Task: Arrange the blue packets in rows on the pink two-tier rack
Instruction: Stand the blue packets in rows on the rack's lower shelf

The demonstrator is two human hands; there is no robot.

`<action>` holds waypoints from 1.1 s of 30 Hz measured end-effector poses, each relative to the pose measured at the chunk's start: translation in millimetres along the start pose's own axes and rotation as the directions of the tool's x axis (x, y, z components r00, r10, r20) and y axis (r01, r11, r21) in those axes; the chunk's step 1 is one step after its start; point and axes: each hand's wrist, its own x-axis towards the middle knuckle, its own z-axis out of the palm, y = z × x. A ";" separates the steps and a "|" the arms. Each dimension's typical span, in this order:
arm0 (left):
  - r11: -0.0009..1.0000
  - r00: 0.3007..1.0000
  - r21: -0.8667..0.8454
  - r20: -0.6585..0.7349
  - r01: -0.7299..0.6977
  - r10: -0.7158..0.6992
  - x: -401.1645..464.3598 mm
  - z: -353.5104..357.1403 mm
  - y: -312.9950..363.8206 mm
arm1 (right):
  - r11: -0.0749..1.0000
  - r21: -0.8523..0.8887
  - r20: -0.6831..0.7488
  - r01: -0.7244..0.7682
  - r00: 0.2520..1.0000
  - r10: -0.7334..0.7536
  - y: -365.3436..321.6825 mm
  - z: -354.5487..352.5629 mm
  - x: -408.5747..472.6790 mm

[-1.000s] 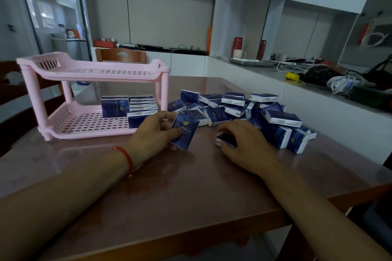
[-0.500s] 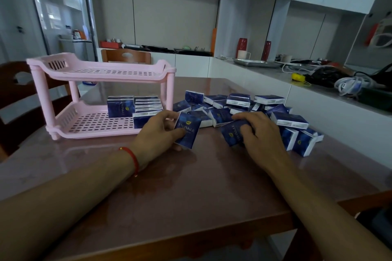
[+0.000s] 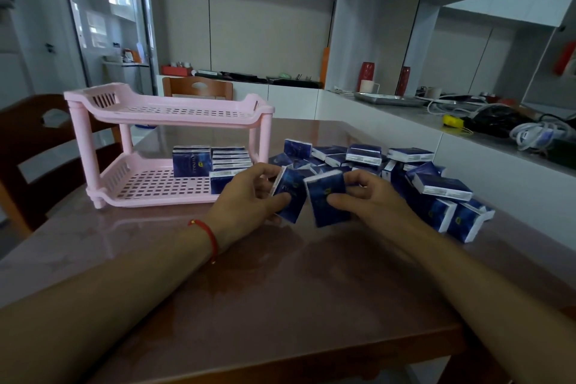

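The pink two-tier rack (image 3: 93, 146) stands on the table at the left, its top tier bare. Several blue packets (image 3: 199, 162) stand in rows at the right end of its lower tier. My left hand (image 3: 246, 196) holds one blue packet (image 3: 291, 196) upright just right of the rack. Beside it, my right hand (image 3: 371, 199) holds a second blue packet (image 3: 327, 199), thumb on its front. The two held packets are nearly touching. A loose pile of blue packets (image 3: 436, 187) lies behind and to the right of my hands.
The brown glossy table (image 3: 280, 290) stretches toward me. A wooden chair (image 3: 28, 146) stands at the left edge and another chair (image 3: 196, 89) behind the rack. A white counter (image 3: 467, 140) with cables and a tray runs along the right.
My right hand lifted a packet out of the pile and brought it left, next to the packet in my left hand. The left hand has barely moved.
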 end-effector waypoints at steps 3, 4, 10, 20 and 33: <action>0.999 0.999 -0.024 0.003 -0.032 0.032 0.7 -3.1 2.1 | 0.989 0.061 0.098 -0.133 0.987 0.126 -6.6 15.4 14.9; 0.999 0.999 -0.037 -0.008 -0.035 0.035 1.5 -4.4 2.6 | 0.982 0.091 0.147 -0.163 0.978 0.149 -9.6 19.2 19.9; 0.990 0.991 0.089 0.086 -0.107 0.099 2.9 -14.8 2.1 | 0.970 -0.223 0.199 -0.097 0.970 0.143 -1.9 43.5 36.8; 0.872 0.946 0.412 0.287 -0.264 0.151 0.9 -29.5 0.1 | 0.851 -0.429 0.226 0.302 0.948 -0.223 15.7 36.6 29.4; 0.905 0.917 0.391 0.399 -0.169 -0.001 7.2 -83.1 31.6 | 0.910 -0.216 0.242 0.354 0.922 -0.302 10.2 42.8 22.7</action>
